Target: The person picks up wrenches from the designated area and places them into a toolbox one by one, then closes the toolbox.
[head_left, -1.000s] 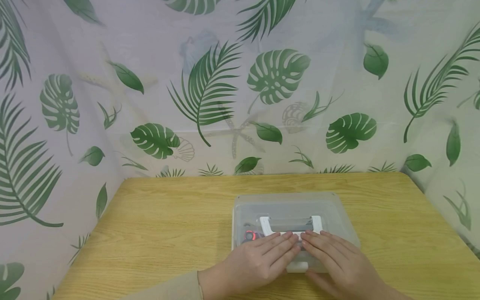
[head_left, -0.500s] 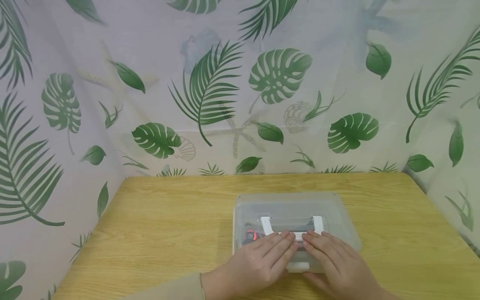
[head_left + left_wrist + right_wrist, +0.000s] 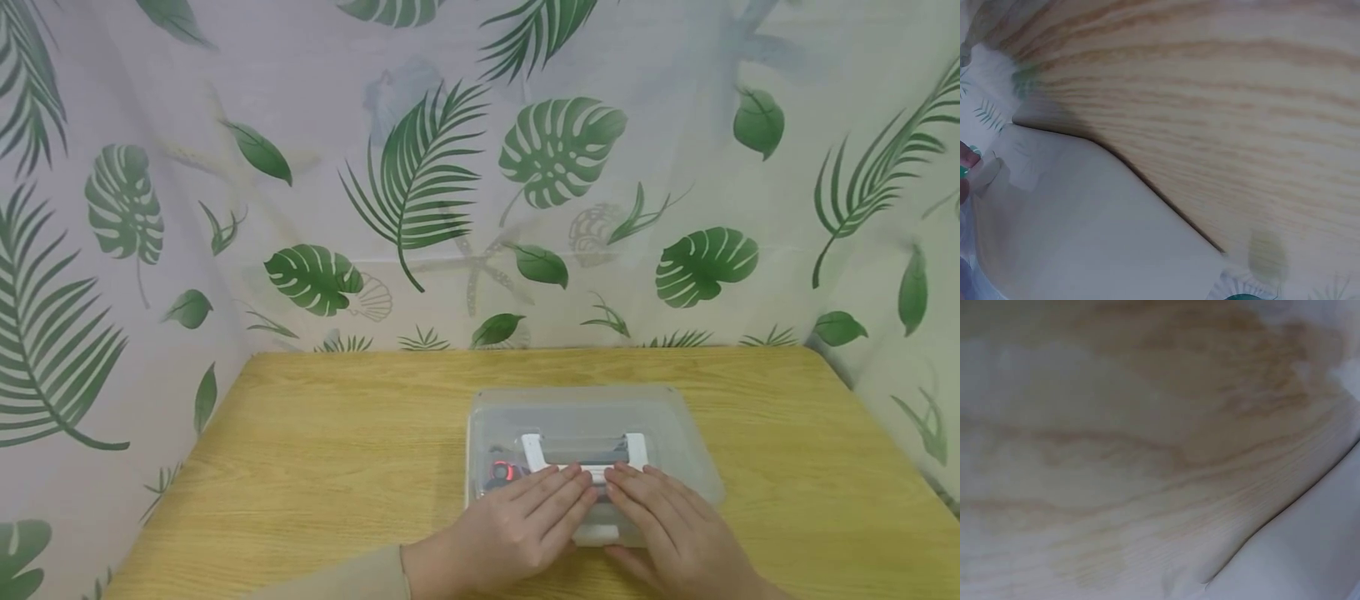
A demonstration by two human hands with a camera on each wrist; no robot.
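A translucent plastic storage box [image 3: 577, 406] with its lid on sits right of centre on the table. Its white carrying handle [image 3: 636, 450] lies folded toward me over the lid. My left hand [image 3: 517, 521] rests on the front left of the box, and my right hand [image 3: 678, 525] rests on the front right. Fingers of both hands are straight, with the fingertips touching near the handle's bar. A white latch [image 3: 597, 535] shows at the box's front between the hands. Through the plastic, a dark item with a red ring [image 3: 501, 472] is visible; other contents are blurred.
The wood-grain table [image 3: 337, 467] stretches left and right of the box. A leaf-print curtain [image 3: 450, 183] hangs behind it and along both sides. In the wrist views, mostly wood grain [image 3: 1222, 125] and a pale surface [image 3: 1310, 544] appear.
Both hands stay on the box in almost the same place. The head view has shifted only slightly.
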